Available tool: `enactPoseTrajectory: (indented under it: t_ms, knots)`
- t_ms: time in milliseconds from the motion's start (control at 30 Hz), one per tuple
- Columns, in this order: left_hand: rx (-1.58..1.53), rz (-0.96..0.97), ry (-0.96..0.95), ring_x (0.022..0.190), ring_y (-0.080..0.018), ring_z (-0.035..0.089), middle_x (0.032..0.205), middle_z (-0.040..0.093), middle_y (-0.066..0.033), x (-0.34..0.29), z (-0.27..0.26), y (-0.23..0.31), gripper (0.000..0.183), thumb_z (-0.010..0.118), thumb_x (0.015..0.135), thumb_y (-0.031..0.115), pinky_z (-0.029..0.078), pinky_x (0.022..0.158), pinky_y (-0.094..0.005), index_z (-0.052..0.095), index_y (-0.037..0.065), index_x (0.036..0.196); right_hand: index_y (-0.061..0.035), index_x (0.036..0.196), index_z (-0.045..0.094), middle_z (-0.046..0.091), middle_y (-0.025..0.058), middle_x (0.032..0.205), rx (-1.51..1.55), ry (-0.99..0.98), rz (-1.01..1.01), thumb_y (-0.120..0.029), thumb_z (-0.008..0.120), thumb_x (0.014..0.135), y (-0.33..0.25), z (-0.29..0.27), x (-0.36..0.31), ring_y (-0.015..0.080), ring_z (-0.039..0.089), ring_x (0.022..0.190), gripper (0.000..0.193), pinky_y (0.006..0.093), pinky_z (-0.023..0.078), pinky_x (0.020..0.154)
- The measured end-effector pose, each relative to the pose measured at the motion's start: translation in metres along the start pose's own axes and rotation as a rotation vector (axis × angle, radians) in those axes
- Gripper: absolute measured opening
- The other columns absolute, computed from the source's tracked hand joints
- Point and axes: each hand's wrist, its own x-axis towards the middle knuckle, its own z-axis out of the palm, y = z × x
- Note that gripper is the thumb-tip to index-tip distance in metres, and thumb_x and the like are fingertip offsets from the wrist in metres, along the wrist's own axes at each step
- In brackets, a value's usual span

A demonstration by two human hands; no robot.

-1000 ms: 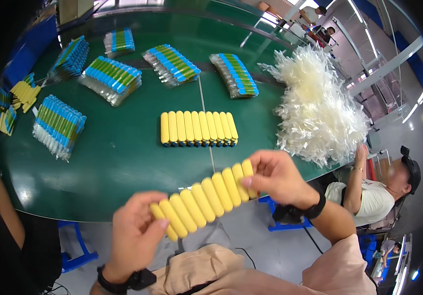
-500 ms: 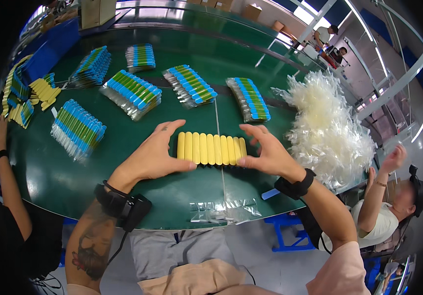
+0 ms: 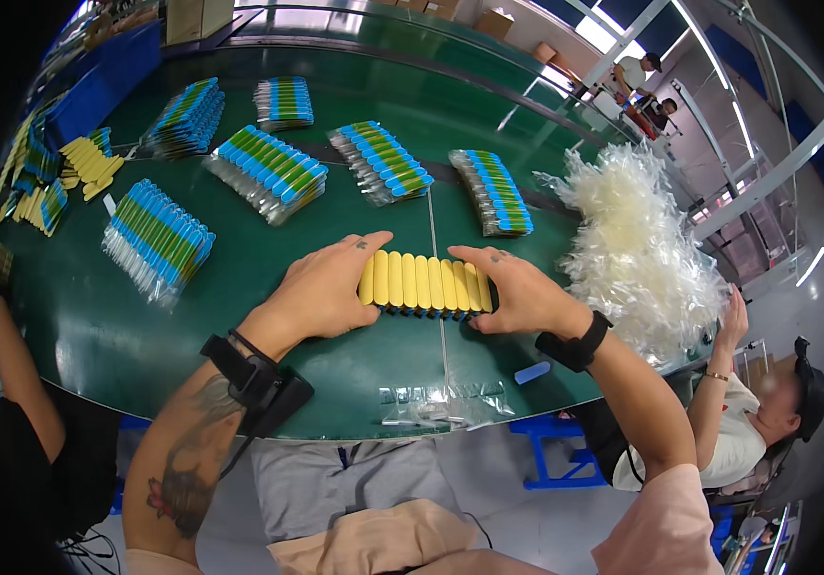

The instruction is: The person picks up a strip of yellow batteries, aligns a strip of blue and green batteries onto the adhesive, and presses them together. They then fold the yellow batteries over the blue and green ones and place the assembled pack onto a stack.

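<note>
A row of yellow, round-ended flat strips [image 3: 428,280], which look like nail files, lies on the green table in front of me. Dark and blue edges show beneath the yellow faces. Its left end is pressed by my left hand [image 3: 328,287], thumb near and fingers far. My right hand [image 3: 530,290] closes around the right end in the same way. Between me and the row lie flat clear plastic sleeves [image 3: 446,404]. A small blue strip [image 3: 532,373] rests close to my right wrist.
Blue-and-green bundles in clear sleeves [image 3: 268,174] stand across the table. Loose yellow strips [image 3: 91,165] are heaped at the left by a blue bin [image 3: 110,81]. A large pile of clear plastic sleeves [image 3: 637,254] sits at the right. Co-workers' arms [image 3: 719,369] reach in from both sides.
Both hands have closed in on the row's ends, and the row is tilted so its near edge shows more. The co-worker's raised hand at right has lowered to the plastic pile.
</note>
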Motion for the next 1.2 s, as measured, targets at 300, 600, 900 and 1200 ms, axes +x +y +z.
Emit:
enactPoseTrajectory:
  t_ms: [300, 600, 900, 1200]
  knots:
    - [0.073, 0.035, 0.053, 0.123, -0.036, 0.059, 0.138, 0.058, -0.0162, 0.011, 0.002, -0.011, 0.085, 0.08, 0.072, 0.022, 0.049, 0.103, -0.0448, 0.044, 0.009, 0.148, -0.0119, 0.148, 0.044, 0.063, 0.0192, 0.118, -0.066, 0.04, -0.017, -0.02, 0.077, 0.065, 0.002, -0.005, 0.016, 0.039, 0.061, 0.112, 0.09, 0.0453, 0.051, 0.099]
    - [0.006, -0.08, 0.037, 0.128, -0.0456, 0.054, 0.158, 0.027, -0.0271, -0.027, -0.016, 0.027, 0.095, 0.082, 0.077, 0.026, 0.046, 0.107, -0.0468, 0.031, 0.01, 0.156, -0.009, 0.142, 0.049, 0.054, 0.023, 0.132, -0.234, 0.192, -0.113, -0.028, 0.083, 0.065, -0.036, -0.004, -0.014, 0.0431, 0.06, 0.111, 0.086, 0.0471, 0.05, 0.095]
    - [-0.465, -0.028, 0.344, 0.075, -0.0276, 0.068, 0.098, 0.071, -0.0173, -0.101, 0.039, 0.021, 0.025, 0.062, 0.092, 0.006, 0.053, 0.068, -0.0334, 0.066, -0.001, 0.116, -0.0024, 0.102, 0.059, 0.065, 0.015, 0.089, -0.136, -0.177, -0.252, -0.044, 0.084, 0.074, -0.129, 0.043, -0.013, 0.0368, 0.067, 0.081, 0.057, 0.044, 0.054, 0.069]
    - [-0.586, -0.063, 0.318, 0.084, -0.0175, 0.069, 0.096, 0.072, -0.0147, -0.111, 0.039, 0.021, 0.023, 0.058, 0.095, 0.004, 0.054, 0.074, -0.0293, 0.067, -0.002, 0.116, -0.0001, 0.09, 0.062, 0.067, 0.0148, 0.078, 0.13, 0.022, -0.185, -0.007, 0.069, 0.087, -0.12, 0.063, -0.035, 0.0361, 0.068, 0.074, 0.01, 0.044, 0.054, 0.064]
